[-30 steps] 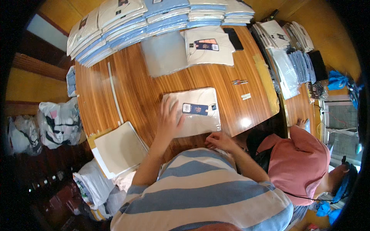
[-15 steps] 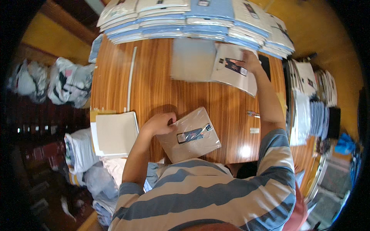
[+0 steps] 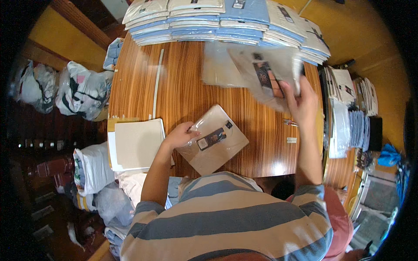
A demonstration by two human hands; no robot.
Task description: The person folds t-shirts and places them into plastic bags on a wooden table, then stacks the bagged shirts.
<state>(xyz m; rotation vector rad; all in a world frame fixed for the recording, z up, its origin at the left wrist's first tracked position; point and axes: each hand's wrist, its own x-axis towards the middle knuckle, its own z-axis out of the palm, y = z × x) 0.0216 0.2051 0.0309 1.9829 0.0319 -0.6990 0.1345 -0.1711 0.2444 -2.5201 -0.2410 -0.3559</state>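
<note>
A folded beige garment in a clear plastic bag [image 3: 217, 150], with a dark hang tag on its front, lies turned askew on the near part of the table. My left hand [image 3: 180, 135] pinches it at its left corner, thumb on top. Farther off to the right, my right hand [image 3: 302, 102] grips the edge of a second bagged garment [image 3: 248, 65], also beige with a dark tag. That one is tilted up and smeared by motion. Partly behind it, a clear plastic bag [image 3: 215, 76] lies flat on the table.
Piles of bagged white and blue garments [image 3: 196, 32] line the table's far edge. Beige card sheets [image 3: 138, 143] sit at the left, near a long pale strip [image 3: 158, 85]. Pens [image 3: 290, 122] lie at the right. More folded clothes [image 3: 359, 130] are stacked beyond the right edge.
My right hand has raised and tilted its bagged garment, drawing its near edge up. The garment under my left hand has turned and shifted slightly away from me. The whole view has shifted a little.
</note>
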